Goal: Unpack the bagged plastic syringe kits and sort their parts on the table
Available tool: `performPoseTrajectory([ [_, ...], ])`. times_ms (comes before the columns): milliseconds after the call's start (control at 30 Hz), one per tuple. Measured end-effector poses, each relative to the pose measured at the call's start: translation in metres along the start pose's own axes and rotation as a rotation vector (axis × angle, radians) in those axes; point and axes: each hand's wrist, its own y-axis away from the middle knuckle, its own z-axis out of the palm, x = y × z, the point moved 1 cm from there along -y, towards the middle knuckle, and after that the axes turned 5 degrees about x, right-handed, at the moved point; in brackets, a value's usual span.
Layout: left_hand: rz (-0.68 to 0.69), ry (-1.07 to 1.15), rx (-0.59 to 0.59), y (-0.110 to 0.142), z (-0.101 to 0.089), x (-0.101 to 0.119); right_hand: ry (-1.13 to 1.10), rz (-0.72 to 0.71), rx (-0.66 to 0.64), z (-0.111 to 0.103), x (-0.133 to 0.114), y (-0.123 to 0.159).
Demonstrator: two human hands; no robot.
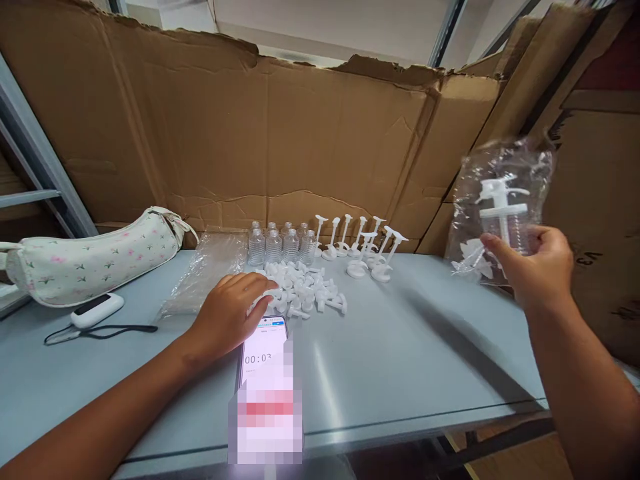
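Observation:
My right hand [543, 267] is raised at the right, closed on a clear plastic bag [500, 207] that holds a small bottle with a white pump top. My left hand [233, 313] rests on the grey table [400, 347], fingers bent over the near edge of a pile of small white caps [305, 290]; whether it holds one I cannot tell. A phone [265, 353] showing a timer at 00:03 lies just under that hand. Behind the pile stand several small clear bottles [283, 243] and several white pump parts [365, 250].
A flowered pouch [90, 257] and a white device with a black cord [97, 310] lie at the left. A stack of clear bags [205, 270] sits beside the bottles. Brown cardboard [280, 133] walls the back and right. The table's front edge runs near me.

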Motion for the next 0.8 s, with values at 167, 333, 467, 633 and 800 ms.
performPoseTrajectory([
  [167, -0.007, 0.215, 0.055, -0.002, -0.009, 0.015, -0.208, -0.366, -0.294, 0.000, -0.086, 0.034],
  [333, -0.001, 0.428, 0.161, -0.002, -0.018, 0.022, -0.291, -0.726, -0.580, 0.015, -0.140, 0.074],
  [467, -0.067, 0.421, 0.275, -0.001, -0.023, 0.019, -0.274, -0.870, -0.766, 0.029, -0.163, 0.095],
  [633, -0.322, 0.509, 0.389, -0.002, -0.022, 0.007, -0.290, -0.969, -0.757, 0.031, -0.171, 0.109],
  [800, -0.687, 0.868, 0.234, -0.008, -0.011, -0.014, -0.309, -1.121, -0.586, 0.026, -0.168, 0.114],
])
